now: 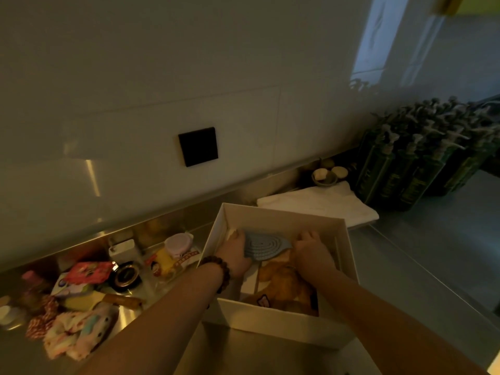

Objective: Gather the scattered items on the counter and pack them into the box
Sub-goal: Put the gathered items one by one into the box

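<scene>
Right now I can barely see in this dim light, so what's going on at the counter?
A person is packing a white box. Both hands are inside it, the left hand and right hand holding a blue ridged pad at its two ends above brownish items already packed. More items, including a patterned cloth and a jar, lie scattered left of the box.

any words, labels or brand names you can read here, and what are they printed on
Nothing can be read for certain; the picture is dim and blurred.
Green pump bottles: pale lettering down the sides, too blurred to read.
Snack packet left of the box: a red band of print, too small to read.
Red pouch: printed pattern, unreadable.
Black wall plate: no marking visible.
</scene>
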